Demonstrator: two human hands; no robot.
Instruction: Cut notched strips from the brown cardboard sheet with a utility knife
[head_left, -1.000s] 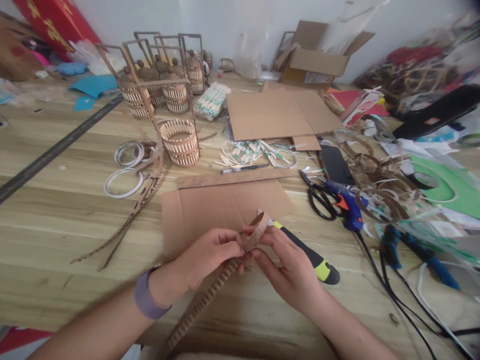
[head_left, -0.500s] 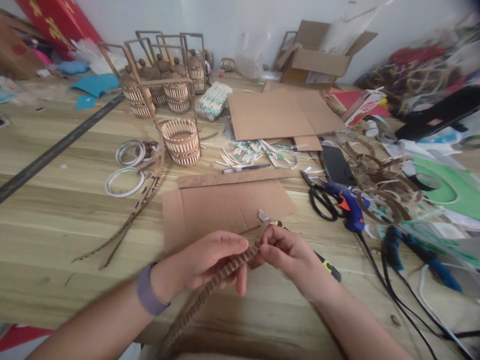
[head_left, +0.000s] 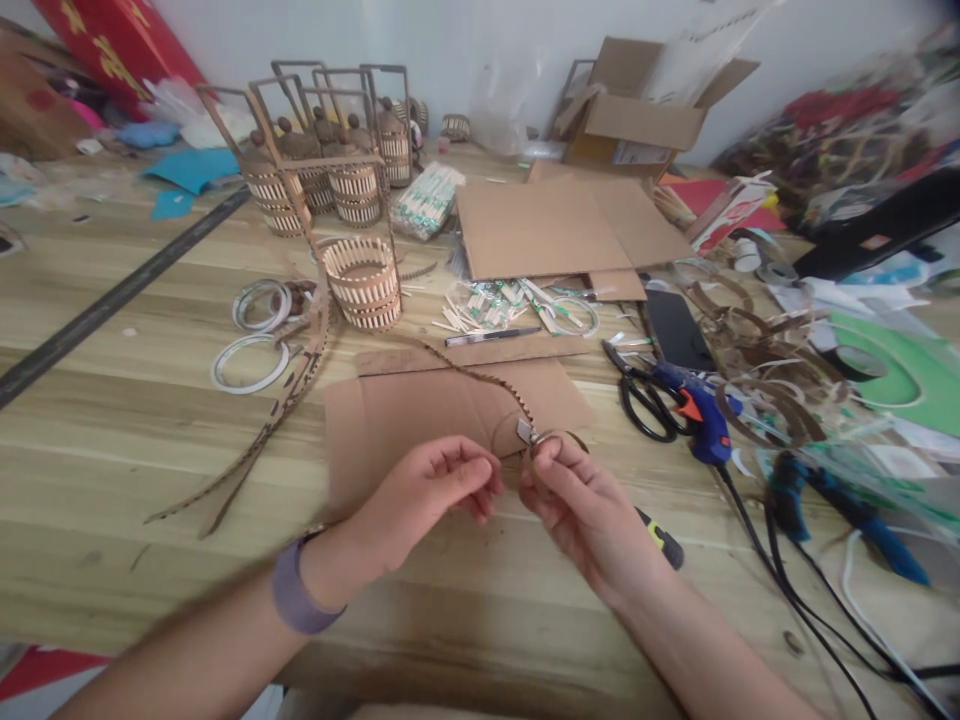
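My left hand (head_left: 431, 492) and my right hand (head_left: 577, 505) meet above a flat cardboard sheet (head_left: 420, 405) on the wooden table. Both pinch one end of a long corrugated cardboard strip (head_left: 480, 378), bent into a small loop at my fingers. The strip arcs up and away to the left over the sheet. My left wrist wears a purple band (head_left: 294, 598). A utility knife with a black and yellow handle (head_left: 660, 540) lies under my right hand.
Stick baskets with frames (head_left: 330, 170) stand at the back left, one basket (head_left: 361, 282) nearer. Tape rings (head_left: 247, 362), a pen (head_left: 487, 337), black scissors (head_left: 641, 400), a blue glue gun (head_left: 697, 410), cables, cardboard sheets (head_left: 540, 230) and an open box (head_left: 637, 120) crowd the table.
The strip that hung down toward me under my hands now arcs up and away over the sheet. My hands have shifted slightly farther out and curl its end into a loop.
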